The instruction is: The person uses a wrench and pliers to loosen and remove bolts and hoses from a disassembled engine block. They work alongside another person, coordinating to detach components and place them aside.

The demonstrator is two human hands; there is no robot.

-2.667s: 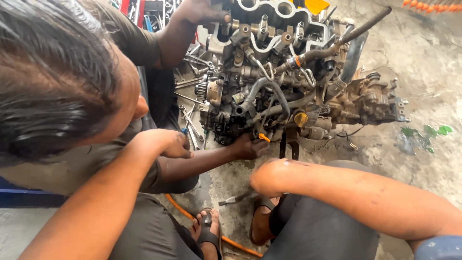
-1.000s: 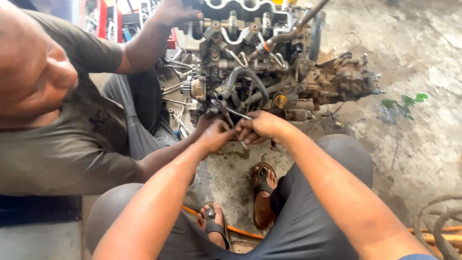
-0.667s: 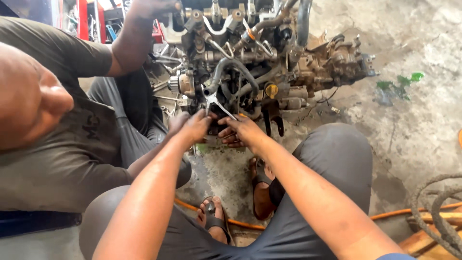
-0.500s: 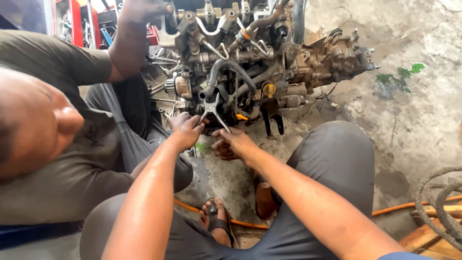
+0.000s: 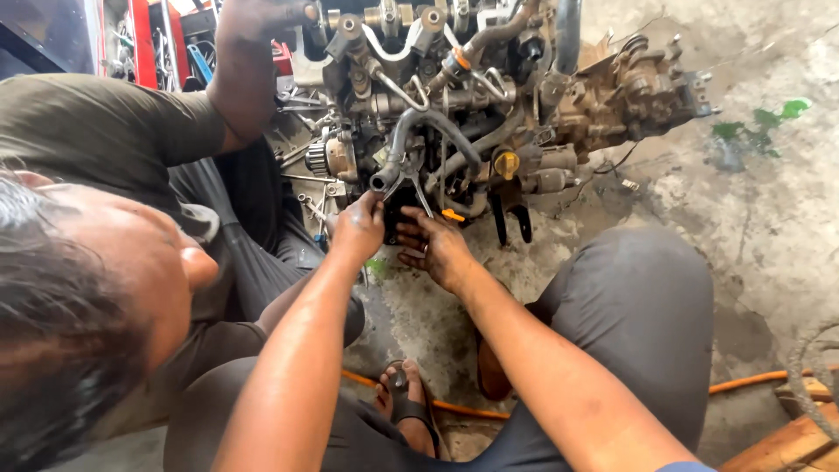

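A greasy engine (image 5: 559, 96) stands on the concrete floor in front of me. My left hand (image 5: 357, 231) is closed around one handle of metal pliers (image 5: 407, 181), whose jaws sit at the open end of a curved grey hose (image 5: 419, 128). My right hand (image 5: 434, 250) is just right of it, palm up with fingers apart, touching the dark underside of the engine by the other plier handle. A yellow cap (image 5: 507, 163) sits just right of the hose.
A co-worker crouches at my left, head (image 5: 79, 323) low and close, one arm (image 5: 240, 79) reaching to the engine's top. Loose tools (image 5: 301, 166) lie by a red cabinet (image 5: 142, 39). An orange hose (image 5: 752, 378), rope (image 5: 808, 385) and plank (image 5: 778, 447) are at right.
Both my hands have come onto the pliers at the grey hose and stay there. The view has dropped closer, and the co-worker's head has moved lower into the left foreground.
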